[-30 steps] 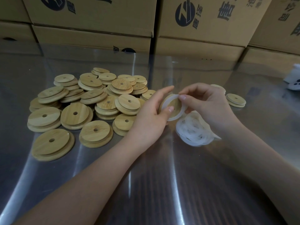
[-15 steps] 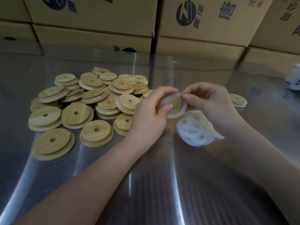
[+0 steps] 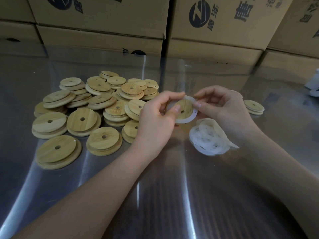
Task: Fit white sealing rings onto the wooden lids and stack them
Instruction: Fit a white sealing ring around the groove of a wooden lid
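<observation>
Between both hands I hold a round wooden lid [image 3: 185,107] with a small centre hole, tilted toward me above the table. A white sealing ring [image 3: 187,119] wraps its rim. My left hand [image 3: 156,118] grips the lid's left side, thumb on its face. My right hand [image 3: 224,107] pinches the ring at the lid's top right edge. A clump of loose white rings [image 3: 209,137] lies just under my right wrist. A pile of bare wooden lids [image 3: 96,107] spreads to the left.
The shiny metal table [image 3: 164,195] reflects light. A short stack of ringed lids [image 3: 253,106] sits to the right of my right hand. Cardboard boxes [image 3: 103,19] wall off the far side. A white object [image 3: 314,85] shows at the right edge.
The lid has tipped more face-on toward me. My right fingers have shifted along the ring to the lid's top edge, and my left thumb now presses on the lid's face.
</observation>
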Action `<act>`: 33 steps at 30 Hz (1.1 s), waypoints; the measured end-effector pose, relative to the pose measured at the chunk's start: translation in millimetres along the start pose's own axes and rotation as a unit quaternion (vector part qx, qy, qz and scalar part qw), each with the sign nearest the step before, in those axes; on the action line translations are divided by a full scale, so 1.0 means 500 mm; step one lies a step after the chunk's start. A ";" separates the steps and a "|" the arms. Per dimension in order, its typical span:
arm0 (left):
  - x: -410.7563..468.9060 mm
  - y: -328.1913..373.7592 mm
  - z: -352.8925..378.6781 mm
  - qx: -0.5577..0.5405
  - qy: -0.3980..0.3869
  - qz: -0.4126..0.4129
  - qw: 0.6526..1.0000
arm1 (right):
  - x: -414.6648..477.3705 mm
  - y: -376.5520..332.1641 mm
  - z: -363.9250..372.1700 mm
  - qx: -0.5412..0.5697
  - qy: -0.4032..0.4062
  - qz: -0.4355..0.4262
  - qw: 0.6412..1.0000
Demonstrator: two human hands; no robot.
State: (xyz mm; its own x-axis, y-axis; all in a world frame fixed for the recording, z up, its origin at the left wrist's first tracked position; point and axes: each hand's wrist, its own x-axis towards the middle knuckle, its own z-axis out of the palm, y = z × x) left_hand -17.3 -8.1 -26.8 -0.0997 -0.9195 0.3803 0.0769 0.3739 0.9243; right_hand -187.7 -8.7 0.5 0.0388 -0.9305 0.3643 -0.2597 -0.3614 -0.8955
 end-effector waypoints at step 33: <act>0.002 0.008 -0.006 -0.074 -0.026 -0.137 0.988 | -0.010 -0.008 0.016 -0.025 -0.067 -0.033 0.997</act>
State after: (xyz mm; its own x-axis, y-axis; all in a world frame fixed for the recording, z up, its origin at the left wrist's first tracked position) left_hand -14.3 -7.9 -22.8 -0.1872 -0.9747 0.1223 0.1836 0.0876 0.9791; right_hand -179.0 -2.9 0.1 0.1848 -0.9053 0.3824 -0.2993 -0.4225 -0.8555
